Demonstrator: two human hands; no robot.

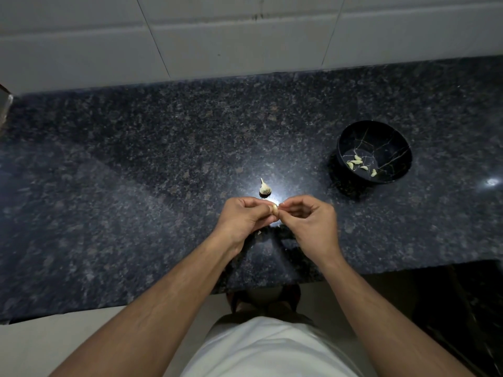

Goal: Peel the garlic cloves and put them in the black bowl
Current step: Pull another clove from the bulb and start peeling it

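Note:
Over the middle of the dark granite counter, my left hand grips a pale garlic clove between thumb and fingers. My right hand pinches at the clove's right end, fingertips touching it. Just beyond the hands a garlic bulb remnant with a pointed stem sits on the counter. The black bowl stands to the right and further back, holding several peeled cloves on its bottom.
The granite counter runs left to right, with a white tiled wall behind it. Its front edge lies close under my forearms. A small skin scrap lies below my left hand.

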